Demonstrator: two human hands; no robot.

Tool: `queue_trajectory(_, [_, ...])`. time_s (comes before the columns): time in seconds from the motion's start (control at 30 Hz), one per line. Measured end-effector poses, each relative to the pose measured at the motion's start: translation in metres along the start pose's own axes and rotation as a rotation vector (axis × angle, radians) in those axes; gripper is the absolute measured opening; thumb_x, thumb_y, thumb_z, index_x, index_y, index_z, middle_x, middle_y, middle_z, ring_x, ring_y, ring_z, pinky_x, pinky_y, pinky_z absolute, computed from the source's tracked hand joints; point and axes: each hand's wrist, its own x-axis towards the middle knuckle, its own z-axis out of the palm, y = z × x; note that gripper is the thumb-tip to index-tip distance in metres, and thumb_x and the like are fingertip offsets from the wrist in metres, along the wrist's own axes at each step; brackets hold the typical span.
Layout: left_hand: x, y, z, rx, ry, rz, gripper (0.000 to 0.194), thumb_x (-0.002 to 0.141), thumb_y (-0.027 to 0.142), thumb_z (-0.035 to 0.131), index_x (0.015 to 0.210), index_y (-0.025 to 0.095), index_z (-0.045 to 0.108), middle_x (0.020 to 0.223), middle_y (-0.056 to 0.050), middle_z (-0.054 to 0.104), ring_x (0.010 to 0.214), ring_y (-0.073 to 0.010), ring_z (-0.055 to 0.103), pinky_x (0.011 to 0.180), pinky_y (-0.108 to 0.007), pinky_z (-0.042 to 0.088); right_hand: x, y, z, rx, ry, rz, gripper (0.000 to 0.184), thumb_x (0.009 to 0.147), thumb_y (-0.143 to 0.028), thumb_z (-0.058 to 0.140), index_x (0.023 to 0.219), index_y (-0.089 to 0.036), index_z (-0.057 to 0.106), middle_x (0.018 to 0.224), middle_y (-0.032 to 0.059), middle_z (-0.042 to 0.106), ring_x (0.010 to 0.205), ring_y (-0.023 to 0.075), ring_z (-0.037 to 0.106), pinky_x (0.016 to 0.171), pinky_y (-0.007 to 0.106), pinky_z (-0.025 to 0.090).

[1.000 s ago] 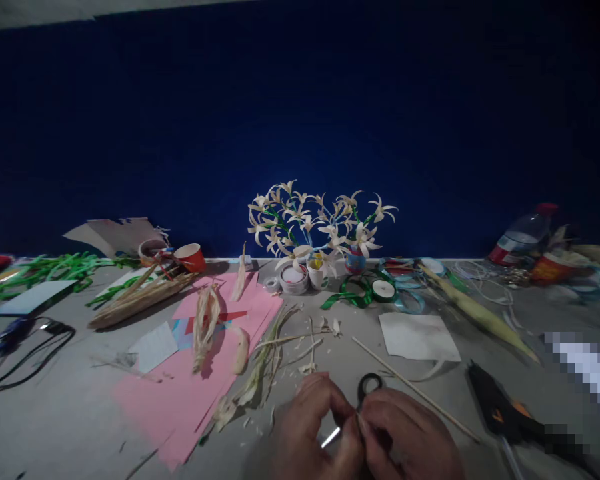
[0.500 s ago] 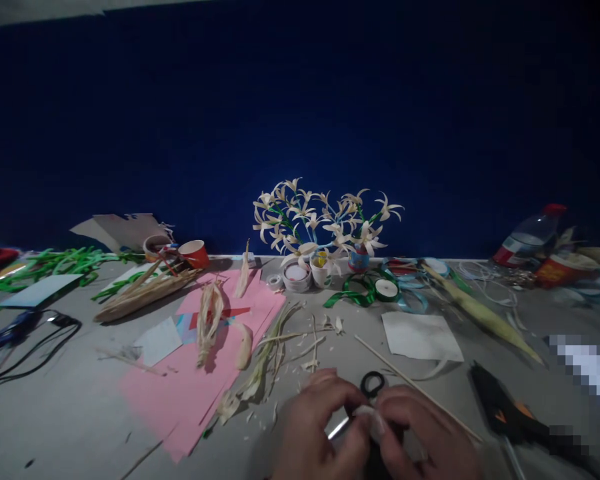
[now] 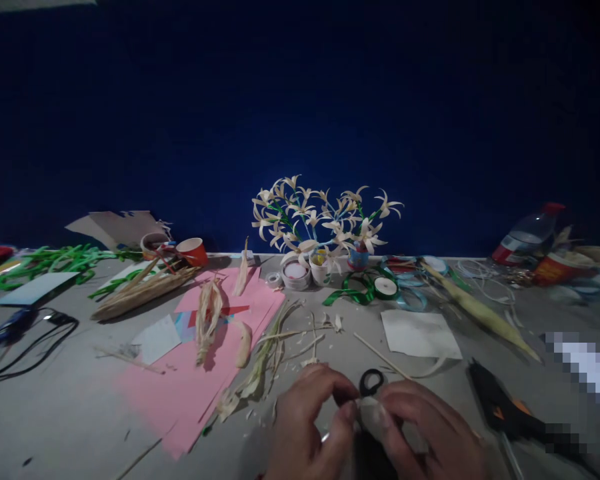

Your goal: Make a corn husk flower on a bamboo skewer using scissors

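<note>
Near the bottom edge, my left hand [image 3: 317, 427] and my right hand [image 3: 427, 427] meet, with fingertips pinched close together. Between them is a small pale piece of corn husk [image 3: 373, 412], gripped by both hands; its lower part is partly hidden by my fingers. Just beyond the fingertips lies a pair of scissors, of which a black handle ring [image 3: 371, 382] shows. A thin wooden stick [image 3: 380, 353] runs behind my right hand. Husk scraps and a strip of dried husk [image 3: 255, 380] lie ahead of my left hand.
Husk flowers [image 3: 305, 213] stand in small cups at the back. Pink paper [image 3: 165, 407] with husks lies left. A glue gun [image 3: 500, 407], white paper [image 3: 420, 333] and a long husk [image 3: 480, 310] are right, with green ribbon [image 3: 355, 290] and a bottle [image 3: 527, 233] behind.
The pale husk piece has come into view between my fingertips and turned slightly. My hands have parted a little, and the view has shifted slightly.
</note>
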Motion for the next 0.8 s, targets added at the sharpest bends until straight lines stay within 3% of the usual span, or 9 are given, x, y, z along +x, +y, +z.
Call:
queue_trajectory(0.13, [0.008, 0.013, 0.009, 0.045, 0.001, 0.112, 0.014, 0.075, 0.007, 0.055, 0.073, 0.021, 0.059, 0.064, 0.002, 0.064, 0.066, -0.0148, 0.062, 0.087, -0.035, 0.047, 0.001, 0.0, 0.005, 0.006, -0.023, -0.021, 0.016, 0.086, -0.007, 0.052, 0.085, -0.023, 0.056, 0.071, 0.0008, 0.07, 0.064, 0.0134, 0.069, 0.062, 0.022, 0.056])
queue_trajectory(0.27, [0.008, 0.003, 0.013, 0.095, 0.059, 0.19, 0.017, 0.07, 0.003, 0.054, 0.07, 0.02, 0.056, 0.061, 0.003, 0.063, 0.061, -0.0138, 0.059, 0.089, -0.04, 0.046, -0.001, 0.0, 0.002, -0.043, 0.006, -0.052, 0.015, 0.085, -0.008, 0.054, 0.088, -0.022, 0.057, 0.073, 0.002, 0.072, 0.066, 0.0142, 0.07, 0.064, 0.022, 0.057])
queue_trajectory(0.4, [0.003, -0.01, 0.004, 0.168, 0.103, 0.099, 0.018, 0.081, 0.005, 0.051, 0.074, 0.021, 0.055, 0.065, 0.001, 0.062, 0.066, -0.0162, 0.059, 0.086, -0.041, 0.046, 0.0, 0.0, -0.004, -0.071, 0.064, 0.018, 0.013, 0.086, -0.011, 0.053, 0.089, -0.024, 0.057, 0.075, 0.0016, 0.073, 0.068, 0.0141, 0.071, 0.066, 0.021, 0.057])
queue_trajectory(0.47, [0.003, -0.007, 0.0, 0.11, 0.07, 0.067, 0.014, 0.086, 0.011, 0.049, 0.078, 0.021, 0.057, 0.069, -0.001, 0.062, 0.07, -0.0179, 0.06, 0.084, -0.04, 0.046, 0.001, 0.0, -0.004, -0.056, 0.058, 0.033, 0.012, 0.087, -0.013, 0.054, 0.087, -0.025, 0.057, 0.074, 0.0005, 0.072, 0.068, 0.014, 0.071, 0.066, 0.021, 0.057])
queue_trajectory(0.57, [0.006, 0.006, 0.002, 0.033, 0.015, 0.118, 0.009, 0.081, 0.014, 0.053, 0.082, 0.021, 0.058, 0.071, -0.001, 0.063, 0.071, -0.0186, 0.061, 0.088, -0.042, 0.046, 0.002, -0.002, 0.001, 0.006, 0.036, 0.046, 0.013, 0.088, -0.013, 0.053, 0.085, -0.025, 0.057, 0.072, -0.001, 0.071, 0.064, 0.0135, 0.07, 0.063, 0.021, 0.057])
queue_trajectory(0.67, [0.009, 0.015, 0.011, 0.054, 0.05, 0.133, 0.014, 0.077, 0.008, 0.052, 0.073, 0.021, 0.054, 0.063, 0.002, 0.059, 0.063, -0.0151, 0.058, 0.087, -0.038, 0.047, 0.001, -0.003, 0.005, 0.017, 0.02, 0.046, 0.013, 0.087, -0.012, 0.053, 0.086, -0.024, 0.057, 0.071, -0.0003, 0.071, 0.064, 0.0144, 0.07, 0.062, 0.023, 0.057])
queue_trajectory(0.8, [0.007, 0.007, 0.017, 0.048, 0.084, 0.123, 0.016, 0.076, 0.007, 0.048, 0.069, 0.021, 0.05, 0.06, 0.002, 0.054, 0.063, -0.0155, 0.055, 0.076, -0.034, 0.047, -0.001, -0.002, -0.001, -0.047, 0.022, -0.027, 0.015, 0.085, -0.009, 0.054, 0.09, -0.023, 0.058, 0.075, 0.0019, 0.073, 0.068, 0.0151, 0.072, 0.066, 0.023, 0.058])
